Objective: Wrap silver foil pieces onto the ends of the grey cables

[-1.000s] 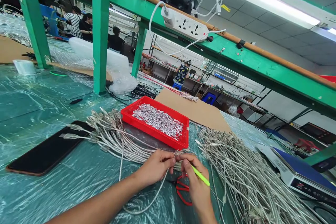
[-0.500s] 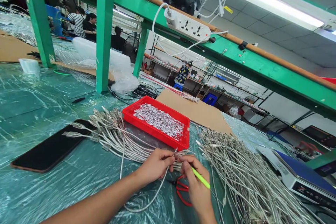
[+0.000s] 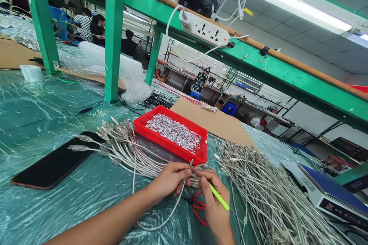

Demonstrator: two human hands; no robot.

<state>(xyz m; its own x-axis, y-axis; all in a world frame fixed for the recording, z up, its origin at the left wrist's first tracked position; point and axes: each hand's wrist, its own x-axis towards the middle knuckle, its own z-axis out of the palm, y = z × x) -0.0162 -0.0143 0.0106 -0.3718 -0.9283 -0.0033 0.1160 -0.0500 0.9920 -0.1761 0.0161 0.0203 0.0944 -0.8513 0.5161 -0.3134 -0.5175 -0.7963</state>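
My left hand (image 3: 174, 176) pinches a grey cable (image 3: 176, 207) close to its end, which points up between thumb and forefinger. The cable loops down over the table beneath. Close beside it, my right hand (image 3: 214, 191) is closed around a bright yellow-green pen-like tool (image 3: 219, 196), whose tip is hidden by the fingers. Red-handled scissors (image 3: 198, 208) lie under the right hand, partly covered. Behind both hands stands a red tray (image 3: 172, 138) full of small silvery pieces. A bundle of grey cables with USB plugs (image 3: 123, 145) lies to the left of the tray.
A large heap of grey cables (image 3: 258, 187) covers the right side, beside a scale (image 3: 324, 187). A phone (image 3: 54, 160) lies at left. Cardboard (image 3: 212, 120) is behind the tray. A green shelf frame (image 3: 115, 38) carries a power strip (image 3: 204, 28). Several people sit farther back.
The cable end in my left hand stands slightly more upright. My right hand and the pen-like tool have shifted very slightly. Otherwise the scene is the same.
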